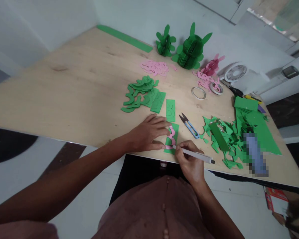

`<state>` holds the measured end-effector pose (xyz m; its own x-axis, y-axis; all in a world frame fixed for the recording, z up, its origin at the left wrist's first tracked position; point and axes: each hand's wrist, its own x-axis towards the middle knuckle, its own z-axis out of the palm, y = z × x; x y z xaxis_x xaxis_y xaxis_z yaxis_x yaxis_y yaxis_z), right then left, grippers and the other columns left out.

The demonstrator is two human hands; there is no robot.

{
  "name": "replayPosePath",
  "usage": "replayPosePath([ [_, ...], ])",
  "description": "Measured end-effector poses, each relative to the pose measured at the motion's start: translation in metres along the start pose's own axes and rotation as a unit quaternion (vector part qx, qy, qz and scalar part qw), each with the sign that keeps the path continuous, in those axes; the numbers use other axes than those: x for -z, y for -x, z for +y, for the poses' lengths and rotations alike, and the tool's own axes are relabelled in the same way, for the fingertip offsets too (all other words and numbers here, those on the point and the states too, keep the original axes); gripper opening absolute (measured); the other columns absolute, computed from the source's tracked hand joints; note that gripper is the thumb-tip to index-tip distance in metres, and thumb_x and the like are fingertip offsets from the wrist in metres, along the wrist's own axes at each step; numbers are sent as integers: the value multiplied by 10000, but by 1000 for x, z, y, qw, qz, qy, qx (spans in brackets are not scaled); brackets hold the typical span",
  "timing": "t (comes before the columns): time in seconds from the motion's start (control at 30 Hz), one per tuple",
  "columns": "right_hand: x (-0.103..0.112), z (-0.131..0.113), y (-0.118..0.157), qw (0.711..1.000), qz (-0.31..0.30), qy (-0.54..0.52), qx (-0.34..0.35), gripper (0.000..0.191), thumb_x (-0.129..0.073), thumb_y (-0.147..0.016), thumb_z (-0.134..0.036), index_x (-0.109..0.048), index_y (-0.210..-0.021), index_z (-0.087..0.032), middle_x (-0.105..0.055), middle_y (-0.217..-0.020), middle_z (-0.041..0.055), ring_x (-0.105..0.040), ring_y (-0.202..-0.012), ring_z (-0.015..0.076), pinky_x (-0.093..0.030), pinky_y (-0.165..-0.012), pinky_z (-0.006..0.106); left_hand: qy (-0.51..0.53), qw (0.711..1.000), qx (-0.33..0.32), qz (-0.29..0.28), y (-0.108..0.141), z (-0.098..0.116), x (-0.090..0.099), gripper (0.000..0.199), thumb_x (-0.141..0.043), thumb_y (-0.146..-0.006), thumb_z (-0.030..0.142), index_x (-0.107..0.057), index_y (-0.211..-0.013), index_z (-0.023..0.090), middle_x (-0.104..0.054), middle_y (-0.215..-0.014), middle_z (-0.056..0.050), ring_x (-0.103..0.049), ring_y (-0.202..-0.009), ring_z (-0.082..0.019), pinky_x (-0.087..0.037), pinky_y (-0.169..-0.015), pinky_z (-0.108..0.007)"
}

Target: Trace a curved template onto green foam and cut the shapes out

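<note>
Near the table's front edge lies a green paper strip with a curvy pink paper template on top. My left hand lies flat with its fingers spread, fingertips pressing on the template's left side. My right hand grips a white pen, its tip at the template's lower edge. Just beyond is another green strip with drawn curves. More marked green rectangles lie beside a pile of cut green curved pieces. Blue-handled thread snips rest to the right, blades apart.
Green scraps and green sheets cover the right side, near a blurred-out object. Pink cut pieces, a tape roll, a ring, green paper figures, a pink figure and a fan stand farther back.
</note>
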<state>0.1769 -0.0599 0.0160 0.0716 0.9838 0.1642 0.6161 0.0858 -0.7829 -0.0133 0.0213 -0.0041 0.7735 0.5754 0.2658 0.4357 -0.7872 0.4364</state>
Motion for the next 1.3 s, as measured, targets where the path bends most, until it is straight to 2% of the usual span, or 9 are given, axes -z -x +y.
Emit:
replayPosePath([
  [0.17,0,5,-1,999,15,-25,-16,116,-565,-788,-245,-571,-693,-179,-574,-585,-20,-511,-487,117,-395,-452,215,3,1000,-4,4,0,0,0,345,-609,-800,381,-601,-1119,250,-511,-1359,-76,-366,-1274,-285,-190,-1060,-456],
  [0.4,0,4,-3,1000,20,11,6,113,-556,-788,-244,-566,-690,-187,-563,-558,-28,-493,-471,113,-387,-451,219,7,1000,-4,6,0,0,-1,346,-607,-800,384,-601,-1120,252,-512,-1357,-71,-364,-1274,-285,-191,-1058,-453],
  [0.67,1,1,-3,999,9,30,15,130,-552,-788,-228,-549,-664,-189,-553,-549,-30,-489,-467,109,-383,-454,215,5,1000,0,-2,0,-1,-1,357,-601,-805,388,-595,-1133,246,-496,-1376,-76,-359,-1278,-281,-189,-1064,-453],
  [1.3,-3,-4,-1,1000,-5,-7,4,117,-552,-792,-216,-548,-678,-194,-572,-549,-32,-518,-468,117,-398,-445,211,-1,1000,5,-5,0,-1,1,373,-623,-786,406,-605,-1126,255,-507,-1365,-71,-347,-1286,-295,-193,-1063,-471],
])
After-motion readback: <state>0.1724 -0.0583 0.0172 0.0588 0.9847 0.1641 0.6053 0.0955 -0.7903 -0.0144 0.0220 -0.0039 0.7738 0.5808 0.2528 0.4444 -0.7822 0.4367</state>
